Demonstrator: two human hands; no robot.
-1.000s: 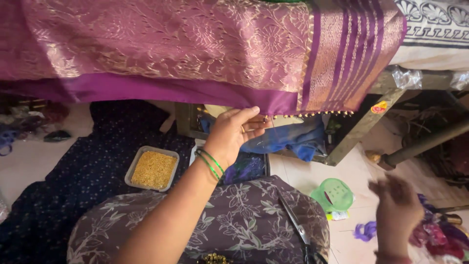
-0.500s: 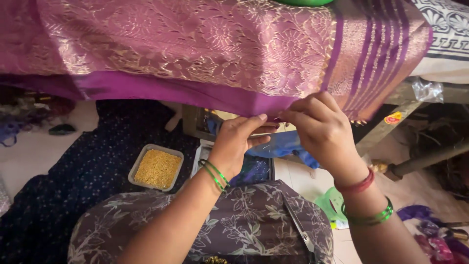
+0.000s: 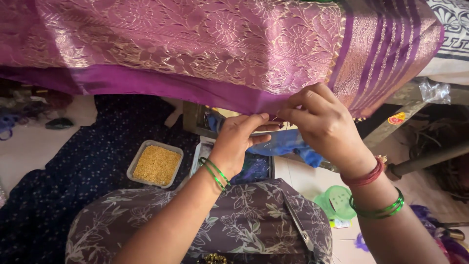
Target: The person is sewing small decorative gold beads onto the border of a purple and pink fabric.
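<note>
A purple cloth (image 3: 205,49) woven with gold flower patterns hangs across the top of the view, draped over a frame. Both hands meet at its plain purple lower hem. My left hand (image 3: 239,142), with green bangles on the wrist, pinches the hem from below. My right hand (image 3: 320,122), wearing red and green bangles, pinches the same edge just to the right, fingertips almost touching the left hand's. Whether a needle or thread sits between the fingers is too small to tell.
A small tray of golden beads (image 3: 156,165) lies on dark blue dotted fabric (image 3: 63,181) at lower left. Scissors (image 3: 299,231) rest on my floral-patterned lap (image 3: 244,220). A green plastic container (image 3: 334,201) sits on the floor at right. Blue cloth (image 3: 293,144) hangs under the frame.
My right hand rose from low on the right up to the cloth's hem and now grips it beside the left hand. The left hand stayed at the hem.
</note>
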